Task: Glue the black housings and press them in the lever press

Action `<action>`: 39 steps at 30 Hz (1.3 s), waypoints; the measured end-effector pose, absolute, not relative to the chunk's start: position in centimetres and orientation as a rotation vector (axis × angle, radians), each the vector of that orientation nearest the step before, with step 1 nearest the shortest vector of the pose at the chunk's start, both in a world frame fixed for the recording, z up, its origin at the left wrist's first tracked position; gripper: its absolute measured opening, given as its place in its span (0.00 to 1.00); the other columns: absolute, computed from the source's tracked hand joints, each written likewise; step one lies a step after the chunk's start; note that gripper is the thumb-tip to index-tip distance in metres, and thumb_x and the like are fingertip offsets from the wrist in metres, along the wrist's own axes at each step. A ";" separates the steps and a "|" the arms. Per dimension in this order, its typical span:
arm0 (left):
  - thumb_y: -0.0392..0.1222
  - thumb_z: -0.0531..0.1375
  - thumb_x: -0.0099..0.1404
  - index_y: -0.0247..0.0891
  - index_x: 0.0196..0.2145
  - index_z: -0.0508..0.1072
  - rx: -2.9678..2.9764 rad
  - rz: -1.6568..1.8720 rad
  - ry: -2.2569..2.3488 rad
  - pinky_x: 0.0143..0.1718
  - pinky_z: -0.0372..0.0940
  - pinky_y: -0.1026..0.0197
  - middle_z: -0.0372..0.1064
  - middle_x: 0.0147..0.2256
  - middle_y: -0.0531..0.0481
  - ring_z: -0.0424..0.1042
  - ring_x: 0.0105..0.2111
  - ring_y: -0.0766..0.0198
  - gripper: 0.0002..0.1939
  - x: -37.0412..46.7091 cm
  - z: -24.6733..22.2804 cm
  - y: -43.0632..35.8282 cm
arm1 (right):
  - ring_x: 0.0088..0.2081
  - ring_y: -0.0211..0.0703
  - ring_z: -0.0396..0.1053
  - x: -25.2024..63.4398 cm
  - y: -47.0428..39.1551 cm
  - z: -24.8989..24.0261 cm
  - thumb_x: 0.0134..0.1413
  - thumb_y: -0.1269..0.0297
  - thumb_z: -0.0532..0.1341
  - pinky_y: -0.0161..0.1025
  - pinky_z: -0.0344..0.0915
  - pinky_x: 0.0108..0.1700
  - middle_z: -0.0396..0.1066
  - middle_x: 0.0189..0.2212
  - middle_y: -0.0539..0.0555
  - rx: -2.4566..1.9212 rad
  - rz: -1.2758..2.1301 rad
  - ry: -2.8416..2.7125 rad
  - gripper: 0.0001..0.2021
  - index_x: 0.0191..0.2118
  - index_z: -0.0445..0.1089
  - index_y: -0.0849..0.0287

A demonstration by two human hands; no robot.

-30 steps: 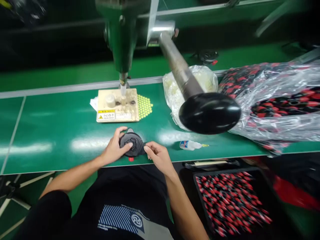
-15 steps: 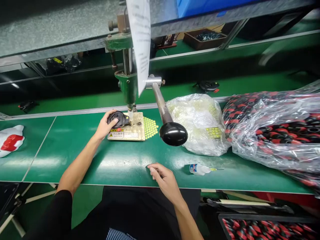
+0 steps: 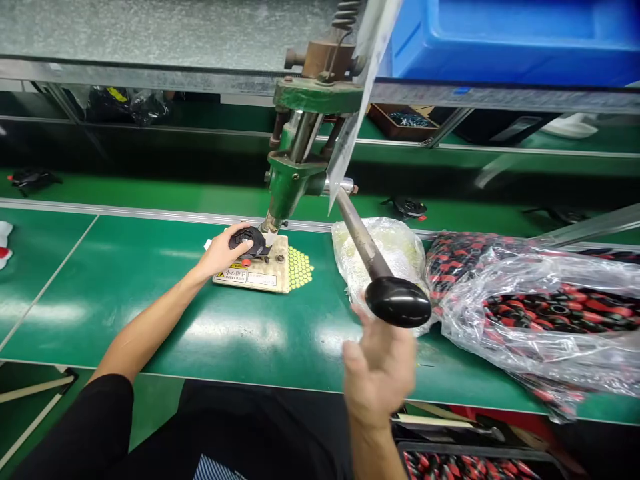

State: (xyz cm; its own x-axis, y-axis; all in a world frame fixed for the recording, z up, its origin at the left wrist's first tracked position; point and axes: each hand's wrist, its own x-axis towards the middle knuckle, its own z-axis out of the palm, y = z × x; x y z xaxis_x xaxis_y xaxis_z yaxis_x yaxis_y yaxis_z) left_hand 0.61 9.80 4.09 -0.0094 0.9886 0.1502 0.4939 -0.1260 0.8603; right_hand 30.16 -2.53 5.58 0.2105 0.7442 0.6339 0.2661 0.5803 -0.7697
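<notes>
My left hand [image 3: 220, 255] is closed around a black round plastic housing [image 3: 249, 241] with a small red tab. It holds the housing on the pale base plate [image 3: 260, 281] of a green hand press [image 3: 290, 180], under the ram. The press lever [image 3: 363, 237] slants down to the right and ends in a black knob [image 3: 397, 302]. Just below that knob is my right hand [image 3: 380, 373], raised, blurred by motion, its fingers apart and holding nothing. Whether its fingertips touch the knob cannot be seen. Small yellow-green round pieces [image 3: 300, 269] lie beside the base plate.
Right of the press sit a clear bag [image 3: 350, 253] of yellow-green pieces and a large plastic bag [image 3: 470, 327] of red-and-black parts. A blue bin [image 3: 500, 47] stands on the shelf above. More black housings [image 3: 407, 208] lie on the green surface behind.
My right hand has risen from the table front, moving right to the lever knob, and its fingers have spread. The left hand still holds the housing under the press. The view has shifted.
</notes>
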 end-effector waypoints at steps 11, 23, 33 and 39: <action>0.55 0.62 0.68 0.42 0.65 0.73 1.665 1.064 1.516 0.65 0.68 0.47 0.76 0.61 0.45 0.76 0.59 0.48 0.31 0.8 3.9 9.7 | 0.37 0.47 0.75 26.3 1.4 10.3 0.69 0.66 0.59 0.58 0.75 0.48 0.70 0.31 0.52 -0.559 0.026 -1.546 0.08 0.36 0.74 0.56; 0.54 0.63 0.67 0.44 0.63 0.75 1.652 1.094 1.513 0.64 0.69 0.46 0.78 0.60 0.46 0.77 0.59 0.46 0.29 0.8 3.7 9.7 | 0.43 0.51 0.73 26.3 -0.6 15.5 0.68 0.66 0.60 0.57 0.74 0.45 0.68 0.36 0.56 -0.667 0.121 -1.573 0.09 0.34 0.73 0.56; 0.54 0.63 0.66 0.43 0.63 0.75 1.641 1.101 1.492 0.64 0.68 0.46 0.77 0.60 0.45 0.76 0.60 0.46 0.30 1.0 3.6 9.8 | 0.37 0.45 0.68 24.9 1.2 6.6 0.62 0.79 0.59 0.46 0.70 0.37 0.64 0.28 0.51 -0.644 -0.005 -1.630 0.13 0.28 0.64 0.55; 0.55 0.63 0.66 0.42 0.64 0.75 1.640 1.104 1.522 0.66 0.67 0.44 0.77 0.61 0.45 0.76 0.60 0.45 0.31 0.9 3.6 9.8 | 0.41 0.46 0.69 25.5 0.7 5.7 0.59 0.80 0.60 0.48 0.71 0.43 0.65 0.31 0.52 -0.676 0.020 -1.655 0.12 0.29 0.64 0.56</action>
